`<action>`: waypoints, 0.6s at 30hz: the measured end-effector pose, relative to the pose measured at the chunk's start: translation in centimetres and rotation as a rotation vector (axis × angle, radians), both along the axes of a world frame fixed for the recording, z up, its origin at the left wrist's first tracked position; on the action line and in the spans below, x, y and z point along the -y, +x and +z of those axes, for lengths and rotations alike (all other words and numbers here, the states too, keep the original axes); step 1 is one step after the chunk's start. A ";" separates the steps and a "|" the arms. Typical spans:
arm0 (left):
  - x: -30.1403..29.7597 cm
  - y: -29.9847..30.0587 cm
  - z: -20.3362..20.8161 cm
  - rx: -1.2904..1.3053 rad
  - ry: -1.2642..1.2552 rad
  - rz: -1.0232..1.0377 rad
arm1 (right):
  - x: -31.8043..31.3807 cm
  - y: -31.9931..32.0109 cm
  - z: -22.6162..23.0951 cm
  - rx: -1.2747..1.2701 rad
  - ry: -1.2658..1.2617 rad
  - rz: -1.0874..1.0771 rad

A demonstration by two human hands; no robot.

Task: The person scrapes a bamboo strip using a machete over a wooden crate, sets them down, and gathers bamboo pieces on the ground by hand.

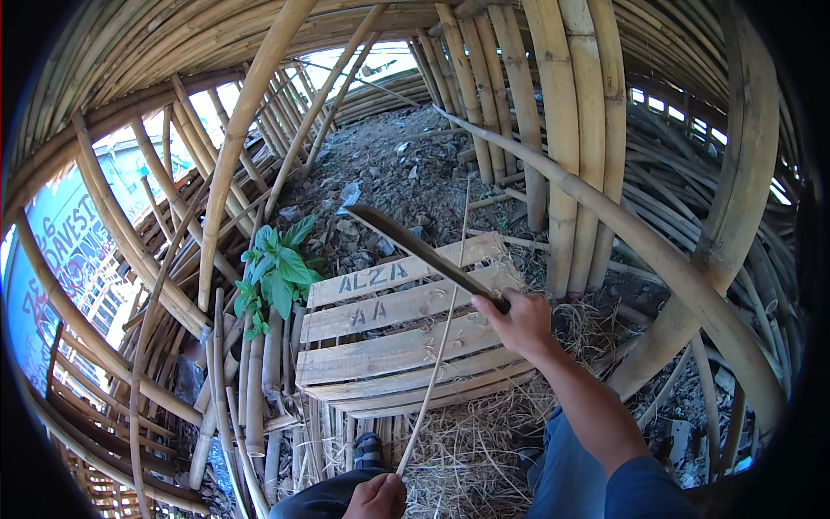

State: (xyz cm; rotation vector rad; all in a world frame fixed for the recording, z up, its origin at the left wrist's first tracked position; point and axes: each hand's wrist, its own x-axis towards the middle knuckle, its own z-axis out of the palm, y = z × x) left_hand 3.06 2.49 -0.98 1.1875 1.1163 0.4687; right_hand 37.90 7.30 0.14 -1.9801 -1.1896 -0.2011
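Observation:
My right hand (521, 327) is closed round the handle end of a machete (413, 247), its long dark blade slanting up and to the left. Low in the picture, my left hand (378, 498) grips the near end of a thin bamboo strip (437, 368). The strip runs up and away from me over a slatted wooden crate (372, 355) with dark lettering. Blade and strip cross in the view near my right hand; whether they touch I cannot tell. The machete's handle is mostly hidden by my fingers.
Bamboo poles (562, 147) stand upright beyond the crate, and a long pole (622, 216) slants across on the right. A leafy green plant (281, 270) grows left of the crate. Dry shavings (471, 450) cover the ground by my feet. Rubble (372, 164) lies farther back.

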 end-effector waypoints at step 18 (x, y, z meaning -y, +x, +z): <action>2.2 0.0 4.3 -0.002 -0.038 -0.133 | -0.7 5.4 0.3 -0.166 0.056 -0.280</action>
